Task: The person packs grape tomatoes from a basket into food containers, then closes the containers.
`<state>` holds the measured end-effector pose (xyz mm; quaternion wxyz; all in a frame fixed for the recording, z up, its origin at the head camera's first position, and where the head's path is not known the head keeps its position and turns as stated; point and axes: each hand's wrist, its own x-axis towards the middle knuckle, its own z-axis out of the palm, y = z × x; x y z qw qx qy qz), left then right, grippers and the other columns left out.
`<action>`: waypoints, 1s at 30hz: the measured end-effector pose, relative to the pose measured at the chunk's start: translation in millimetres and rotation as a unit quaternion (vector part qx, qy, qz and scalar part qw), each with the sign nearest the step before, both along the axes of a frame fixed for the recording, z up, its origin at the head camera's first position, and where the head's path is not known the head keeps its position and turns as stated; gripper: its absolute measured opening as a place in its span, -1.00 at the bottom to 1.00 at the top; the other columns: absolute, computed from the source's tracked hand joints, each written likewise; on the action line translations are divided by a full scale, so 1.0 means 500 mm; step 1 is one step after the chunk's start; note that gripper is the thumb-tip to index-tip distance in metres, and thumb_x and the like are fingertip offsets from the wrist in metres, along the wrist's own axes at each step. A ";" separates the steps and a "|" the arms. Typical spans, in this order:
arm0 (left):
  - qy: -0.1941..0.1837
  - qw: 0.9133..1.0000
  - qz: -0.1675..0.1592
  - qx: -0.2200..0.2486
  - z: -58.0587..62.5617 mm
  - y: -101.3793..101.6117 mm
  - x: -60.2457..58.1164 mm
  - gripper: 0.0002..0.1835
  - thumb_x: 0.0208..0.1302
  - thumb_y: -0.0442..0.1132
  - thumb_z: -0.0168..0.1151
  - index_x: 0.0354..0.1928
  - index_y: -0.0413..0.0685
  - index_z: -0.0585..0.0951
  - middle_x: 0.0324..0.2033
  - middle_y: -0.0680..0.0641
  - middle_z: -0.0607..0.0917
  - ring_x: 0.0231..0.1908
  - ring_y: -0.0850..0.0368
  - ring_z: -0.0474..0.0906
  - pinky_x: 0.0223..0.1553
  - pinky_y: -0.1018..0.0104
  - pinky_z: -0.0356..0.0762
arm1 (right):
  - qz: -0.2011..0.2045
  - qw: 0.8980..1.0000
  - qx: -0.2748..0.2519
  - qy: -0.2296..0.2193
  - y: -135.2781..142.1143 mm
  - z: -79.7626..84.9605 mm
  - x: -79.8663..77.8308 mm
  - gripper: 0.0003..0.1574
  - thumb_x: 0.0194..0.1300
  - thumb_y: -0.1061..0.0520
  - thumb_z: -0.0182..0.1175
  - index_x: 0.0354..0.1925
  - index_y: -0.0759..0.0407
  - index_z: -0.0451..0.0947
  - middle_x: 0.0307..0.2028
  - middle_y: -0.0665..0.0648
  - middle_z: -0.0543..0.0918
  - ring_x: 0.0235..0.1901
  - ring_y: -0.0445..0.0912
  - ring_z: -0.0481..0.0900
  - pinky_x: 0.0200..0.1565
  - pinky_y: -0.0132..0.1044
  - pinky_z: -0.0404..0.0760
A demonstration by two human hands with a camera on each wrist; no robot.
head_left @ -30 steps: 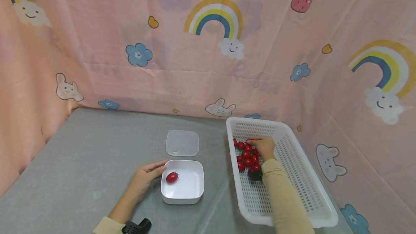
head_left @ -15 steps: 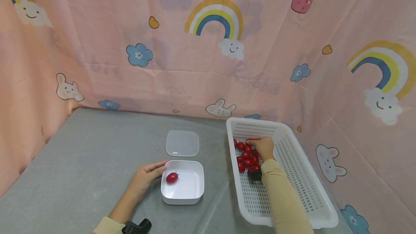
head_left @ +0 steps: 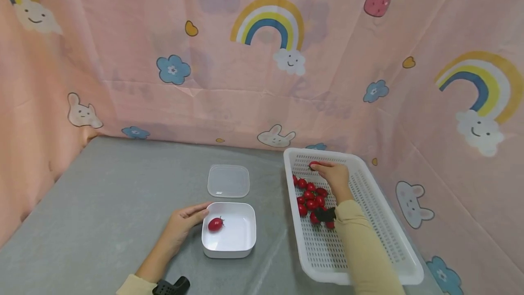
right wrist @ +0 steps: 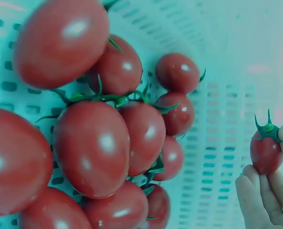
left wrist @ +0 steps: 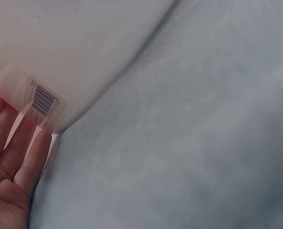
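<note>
Between the thumb and fingertips of my right hand (head_left: 336, 179) is a cherry tomato (head_left: 314, 165), pinched and raised near the back of the white basket (head_left: 395, 236). The right wrist view shows that same tomato (right wrist: 265, 156) with its green calyx upward. Other cherry tomatoes (right wrist: 91, 148) cluster on the basket's left side. My left hand (head_left: 182, 226) touches the upper left corner of a square white box (head_left: 235, 238), and one cherry tomato (head_left: 215, 224) lies in it. In the left wrist view, its straight fingers (left wrist: 34, 162) rest against the box wall beside a barcode label (left wrist: 44, 102).
A translucent lid (head_left: 228, 181) lies flat just behind the box on the grey tabletop (head_left: 135, 195). A pink printed curtain (head_left: 229, 104) hangs behind the table. A black wrist mount (head_left: 326, 214) on the right arm hangs over the tomatoes.
My right hand has lifted a cherry tomato from the cluster and moved slightly toward the back of the basket. The left hand and the box stay as they were.
</note>
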<state>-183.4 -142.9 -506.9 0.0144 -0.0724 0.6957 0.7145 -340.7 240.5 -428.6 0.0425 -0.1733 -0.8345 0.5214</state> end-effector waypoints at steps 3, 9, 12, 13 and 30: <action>-0.003 1.000 -0.002 0.000 -0.002 0.000 0.000 -0.60 0.25 -0.26 0.35 0.10 -0.30 0.66 -0.07 0.05 0.79 -0.12 0.44 0.65 -0.02 0.48 0.53 | 0.010 1.000 -0.017 0.008 -0.007 0.016 0.010 -0.37 0.22 -0.02 0.42 0.11 0.38 0.61 0.18 0.36 0.61 0.20 0.14 0.58 0.22 -0.05 0.54; -0.001 1.000 -0.005 0.003 -0.003 0.000 0.001 -0.59 0.25 -0.27 0.34 0.11 -0.30 0.64 -0.15 0.22 0.79 -0.11 0.45 0.64 -0.01 0.50 0.52 | 0.055 0.997 -0.049 0.010 -0.023 0.055 0.036 -0.33 0.31 0.00 0.33 0.25 0.35 0.50 0.29 0.35 0.51 0.29 0.11 0.50 0.28 -0.12 0.48; -0.001 1.000 -0.005 0.002 -0.003 0.000 0.001 -0.60 0.26 -0.27 0.33 0.11 -0.31 0.64 -0.19 0.29 0.77 -0.11 0.46 0.64 -0.01 0.51 0.52 | 0.060 0.996 -0.065 0.007 -0.033 0.073 0.049 -0.31 0.29 -0.04 0.35 0.27 0.27 0.51 0.29 0.29 0.53 0.31 0.05 0.48 0.30 -0.15 0.47; -0.001 1.000 -0.005 0.001 -0.002 0.000 0.002 -0.59 0.26 -0.27 0.33 0.11 -0.31 0.64 -0.19 0.29 0.77 -0.12 0.47 0.64 -0.01 0.51 0.52 | 0.061 0.996 -0.071 0.007 -0.037 0.079 0.053 -0.32 0.28 -0.04 0.36 0.26 0.25 0.52 0.29 0.28 0.53 0.32 0.03 0.47 0.31 -0.15 0.46; 0.000 1.000 -0.006 -0.004 0.000 -0.001 0.003 -0.59 0.26 -0.26 0.34 0.11 -0.30 0.65 -0.13 0.18 0.79 -0.12 0.45 0.65 -0.01 0.50 0.52 | 0.156 0.985 -0.060 0.035 -0.136 0.143 0.130 -0.36 0.22 -0.12 0.40 0.20 0.10 0.60 0.23 0.18 0.61 0.29 0.00 0.46 0.33 -0.01 0.44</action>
